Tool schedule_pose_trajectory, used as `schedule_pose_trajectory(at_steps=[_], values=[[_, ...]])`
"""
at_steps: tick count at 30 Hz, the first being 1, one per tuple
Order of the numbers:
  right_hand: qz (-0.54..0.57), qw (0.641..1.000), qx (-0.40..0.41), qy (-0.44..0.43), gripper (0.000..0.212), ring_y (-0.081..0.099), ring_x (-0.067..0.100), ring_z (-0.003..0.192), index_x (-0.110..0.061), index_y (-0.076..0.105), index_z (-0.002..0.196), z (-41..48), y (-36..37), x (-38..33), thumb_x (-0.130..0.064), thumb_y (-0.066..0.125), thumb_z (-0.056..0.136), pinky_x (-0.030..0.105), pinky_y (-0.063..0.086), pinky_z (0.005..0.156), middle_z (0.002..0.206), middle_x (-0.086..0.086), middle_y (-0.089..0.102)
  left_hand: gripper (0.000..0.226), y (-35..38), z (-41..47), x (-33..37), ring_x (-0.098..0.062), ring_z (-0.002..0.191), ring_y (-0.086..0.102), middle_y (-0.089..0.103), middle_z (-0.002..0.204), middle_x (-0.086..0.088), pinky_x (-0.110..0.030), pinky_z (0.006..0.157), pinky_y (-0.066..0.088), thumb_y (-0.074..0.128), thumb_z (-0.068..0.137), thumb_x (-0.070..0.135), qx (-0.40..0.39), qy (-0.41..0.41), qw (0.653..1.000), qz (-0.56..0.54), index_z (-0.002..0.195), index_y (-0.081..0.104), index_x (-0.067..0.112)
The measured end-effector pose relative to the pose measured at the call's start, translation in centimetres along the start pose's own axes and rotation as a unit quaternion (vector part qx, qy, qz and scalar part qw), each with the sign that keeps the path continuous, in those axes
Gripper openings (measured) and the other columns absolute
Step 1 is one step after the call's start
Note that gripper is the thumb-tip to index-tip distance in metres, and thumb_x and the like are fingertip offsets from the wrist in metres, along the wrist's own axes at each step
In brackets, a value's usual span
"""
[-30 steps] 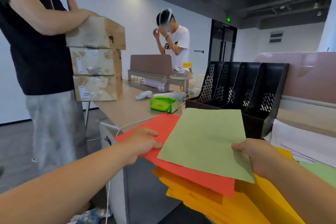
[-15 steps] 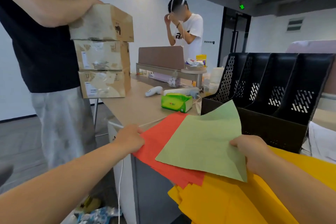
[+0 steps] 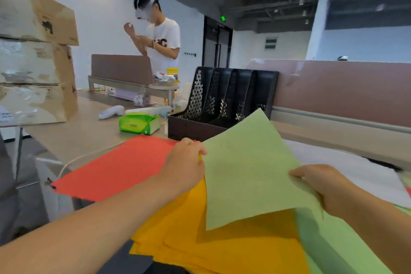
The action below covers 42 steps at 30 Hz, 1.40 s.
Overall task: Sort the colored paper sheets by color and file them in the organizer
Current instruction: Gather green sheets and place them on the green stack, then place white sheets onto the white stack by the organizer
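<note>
Head view, left hand (image 3: 184, 167) gripping red sheet (image 3: 115, 167), right hand (image 3: 322, 187) pinching green sheet (image 3: 246, 169), black organizer (image 3: 189, 127) behind

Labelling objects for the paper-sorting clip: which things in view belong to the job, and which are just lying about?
Job: green sheet, held by the right hand; red sheet, held by the left hand; orange stack; black organizer.

Lying about: tissue pack; white controller; cardboard boxes; yellow jar.
</note>
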State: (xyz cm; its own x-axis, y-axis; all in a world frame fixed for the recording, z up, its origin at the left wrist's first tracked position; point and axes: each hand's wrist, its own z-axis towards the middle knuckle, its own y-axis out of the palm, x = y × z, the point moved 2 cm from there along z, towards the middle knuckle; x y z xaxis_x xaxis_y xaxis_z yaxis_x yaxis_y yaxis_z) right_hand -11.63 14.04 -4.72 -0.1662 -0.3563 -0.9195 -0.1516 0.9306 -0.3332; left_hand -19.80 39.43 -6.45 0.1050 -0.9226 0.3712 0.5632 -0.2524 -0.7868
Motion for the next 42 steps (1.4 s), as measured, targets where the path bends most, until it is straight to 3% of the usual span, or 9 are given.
schedule_pose_trajectory(at_steps=[10, 14, 18, 22, 27, 31, 34, 39, 42], values=[[0.05, 0.985, 0.112, 0.117, 0.014, 0.066, 0.041, 0.089, 0.002, 0.054, 0.091, -1.8, -15.1, 10.4, -0.004, 0.063, 0.081, 0.052, 0.053, 0.08, 0.099, 0.028, 0.065, 0.034, 12.4, -0.3, 19.1, -0.022, 0.126, 0.045, 0.051, 0.131, -0.003, -0.037, 0.106, 0.036, 0.053, 0.091, 0.031, -0.162, 0.164, 0.971, -0.066, 0.125, 0.054, 0.023], [0.079, 0.987, 0.086, 0.112, 0.016, 0.059, 0.028, 0.065, 0.005, 0.059, 0.093, -2.1, -18.0, 12.4, -0.009, 0.061, 0.084, 0.035, 0.052, 0.066, 0.08, 0.023, 0.064, 0.051, 15.1, -1.0, 23.5, -0.027, 0.128, 0.043, 0.049, 0.138, -0.005, -0.041, 0.105, 0.037, 0.044, 0.092, 0.054, -0.272, 0.164, 0.948, 0.028, 0.131, 0.051, 0.022], [0.125, 0.982, 0.122, 0.068, 0.013, 0.048, 0.02, 0.043, 0.002, 0.058, 0.08, -3.2, -23.1, 13.1, -0.007, 0.055, 0.09, 0.023, 0.043, 0.046, 0.065, 0.015, 0.058, 0.049, 15.5, -0.4, 26.9, -0.024, 0.126, 0.046, 0.05, 0.138, -0.001, -0.038, 0.104, 0.039, 0.054, 0.089, 0.05, -0.308, 0.154, 0.937, 0.055, 0.129, 0.055, 0.021], [-0.001, 0.943, 0.331, -0.037, 0.016, 0.06, 0.025, 0.063, -0.004, 0.066, 0.081, -3.2, -30.5, 16.3, -0.009, 0.054, 0.09, 0.04, 0.056, 0.066, 0.079, 0.01, 0.067, 0.042, 16.7, -0.2, 32.2, -0.02, 0.124, 0.048, 0.05, 0.138, -0.001, -0.034, 0.105, 0.038, 0.053, 0.093, 0.044, -0.267, 0.181, 0.946, -0.025, 0.128, 0.056, 0.022], [-0.186, 0.843, 0.502, -0.051, 0.028, 0.048, 0.033, 0.108, -0.008, 0.061, 0.115, -2.0, -39.0, 20.1, -0.02, 0.056, 0.09, 0.037, 0.037, 0.091, 0.121, 0.02, 0.053, 0.057, 21.7, -1.5, 40.6, -0.025, 0.135, 0.034, 0.037, 0.148, -0.005, -0.042, 0.111, 0.029, 0.038, 0.095, 0.054, -0.31, 0.259, 0.915, -0.008, 0.144, 0.035, 0.024], [-0.347, 0.827, 0.436, 0.069, 0.055, 0.037, 0.034, 0.126, -0.013, 0.042, 0.137, 0.5, -43.1, 22.5, -0.046, 0.044, 0.093, 0.042, 0.031, 0.105, 0.137, 0.018, 0.041, 0.068, 26.1, -2.9, 43.7, -0.031, 0.147, -0.003, -0.001, 0.161, -0.006, -0.054, 0.117, 0.003, 0.016, 0.093, 0.066, -0.393, 0.246, 0.883, 0.076, 0.151, 0.002, 0.034], [-0.46, 0.813, 0.297, 0.196, 0.065, 0.025, 0.036, 0.136, -0.019, 0.039, 0.136, 2.0, -44.0, 24.1, -0.062, 0.02, 0.091, 0.048, 0.022, 0.109, 0.146, 0.02, 0.031, 0.065, 26.9, -2.8, 44.6, -0.03, 0.143, 0.017, 0.018, 0.158, -0.006, -0.045, 0.116, 0.018, 0.022, 0.093, 0.065, -0.318, 0.256, 0.911, 0.054, 0.15, 0.018, 0.033], [-0.427, 0.86, 0.261, 0.098, 0.047, 0.041, 0.031, 0.124, -0.023, 0.05, 0.105, 2.0, -44.3, 23.6, -0.062, 0.027, 0.09, 0.039, 0.034, 0.1, 0.124, 0.009, 0.049, 0.061, 26.5, -2.3, 43.6, -0.018, 0.132, 0.034, 0.039, 0.145, 0.005, -0.034, 0.109, 0.031, 0.03, 0.091, 0.064, -0.257, 0.239, 0.936, -0.001, 0.141, 0.039, 0.031], [-0.31, 0.906, 0.286, 0.033, 0.048, 0.044, 0.024, 0.129, -0.019, 0.051, 0.129, 1.9, -44.7, 23.9, -0.048, 0.048, 0.091, 0.036, 0.035, 0.104, 0.138, 0.004, 0.049, 0.058, 26.4, -1.9, 43.4, -0.015, 0.128, 0.038, 0.043, 0.139, 0.005, -0.032, 0.107, 0.032, 0.034, 0.09, 0.063, -0.231, 0.2, 0.95, -0.058, 0.134, 0.049, 0.027]])
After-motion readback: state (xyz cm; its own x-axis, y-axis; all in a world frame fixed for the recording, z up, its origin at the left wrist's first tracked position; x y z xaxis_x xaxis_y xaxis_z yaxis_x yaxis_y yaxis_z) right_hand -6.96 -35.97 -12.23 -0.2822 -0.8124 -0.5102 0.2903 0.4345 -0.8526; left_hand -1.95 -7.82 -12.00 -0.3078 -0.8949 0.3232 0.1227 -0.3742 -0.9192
